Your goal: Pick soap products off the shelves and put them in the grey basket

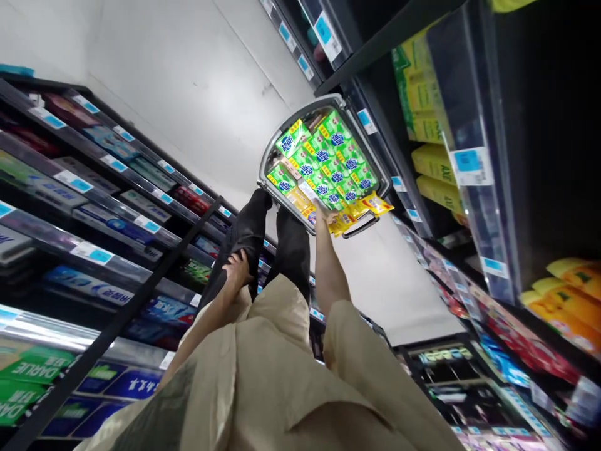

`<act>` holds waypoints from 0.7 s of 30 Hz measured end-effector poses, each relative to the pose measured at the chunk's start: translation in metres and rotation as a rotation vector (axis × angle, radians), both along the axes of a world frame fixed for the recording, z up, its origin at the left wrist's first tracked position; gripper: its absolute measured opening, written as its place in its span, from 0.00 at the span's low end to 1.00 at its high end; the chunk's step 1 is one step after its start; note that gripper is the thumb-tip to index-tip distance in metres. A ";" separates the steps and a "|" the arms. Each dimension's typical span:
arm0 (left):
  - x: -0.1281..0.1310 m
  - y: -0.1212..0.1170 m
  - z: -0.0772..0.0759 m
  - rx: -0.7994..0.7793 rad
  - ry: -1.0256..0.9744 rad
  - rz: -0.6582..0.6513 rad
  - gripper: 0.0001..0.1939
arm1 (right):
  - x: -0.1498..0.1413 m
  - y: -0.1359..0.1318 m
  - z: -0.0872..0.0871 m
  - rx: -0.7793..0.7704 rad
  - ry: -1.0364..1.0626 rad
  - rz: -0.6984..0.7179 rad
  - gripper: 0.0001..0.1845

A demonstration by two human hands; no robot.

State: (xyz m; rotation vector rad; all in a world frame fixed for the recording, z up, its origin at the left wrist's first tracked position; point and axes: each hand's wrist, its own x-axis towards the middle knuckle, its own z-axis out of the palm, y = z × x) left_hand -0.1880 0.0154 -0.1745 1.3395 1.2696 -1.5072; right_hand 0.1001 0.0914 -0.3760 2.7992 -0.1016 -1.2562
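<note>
My right hand [325,216] reaches down into a grey shopping basket [270,153] on the pale floor. It touches the packs at the basket's near edge, next to yellow packs [350,216]. Its fingers are too small and hidden to read. Several green soap packs [328,160] fill the basket. My left hand [237,268] rests flat on my black trouser leg [248,228], holding nothing. Beige sleeves cover both upper arms.
I stand in a narrow shop aisle. Shelves with boxed goods and blue price tags [89,254] run along the left. Shelves with yellow and green packets [429,166] line the right. A dark pole [141,297] crosses diagonally at the left.
</note>
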 end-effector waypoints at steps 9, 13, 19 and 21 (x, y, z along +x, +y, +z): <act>-0.007 0.003 -0.003 -0.044 -0.006 0.025 0.63 | 0.004 0.003 0.006 -0.026 -0.062 0.010 0.45; -0.012 0.006 0.000 -0.036 -0.044 0.069 0.61 | 0.002 0.007 0.008 -0.020 -0.093 -0.003 0.50; -0.020 0.007 0.001 -0.062 -0.060 0.117 0.60 | -0.003 0.015 0.008 -0.027 -0.100 -0.046 0.45; -0.022 0.005 -0.002 -0.062 -0.062 0.106 0.61 | -0.004 0.017 0.006 -0.035 -0.103 -0.062 0.47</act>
